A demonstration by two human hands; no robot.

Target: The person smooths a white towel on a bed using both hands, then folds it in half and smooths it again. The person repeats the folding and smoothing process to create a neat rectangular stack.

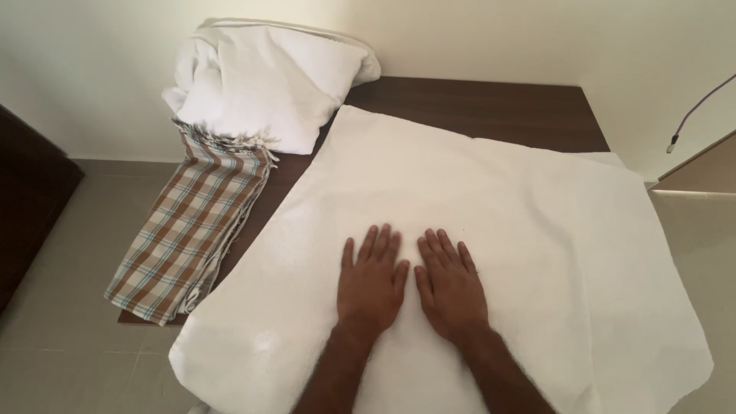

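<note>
A white cloth [491, 215] lies spread across most of the frame, covering a dark wooden table [491, 107] whose bare top shows at upper centre, with the cloth's edges hanging past the table at lower left and right. A heap of white linen [268, 77] sits at upper left, touching a folded checked cloth [195, 230] just below it at left. At lower centre the left hand [372, 280] and right hand [451, 287] rest flat, side by side, fingers spread, palms down on the white cloth, gripping nothing.

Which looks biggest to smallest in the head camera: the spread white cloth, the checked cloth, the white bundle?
1. Spread white cloth
2 and 3. Checked cloth and white bundle look alike; the bundle lies farther away.
</note>
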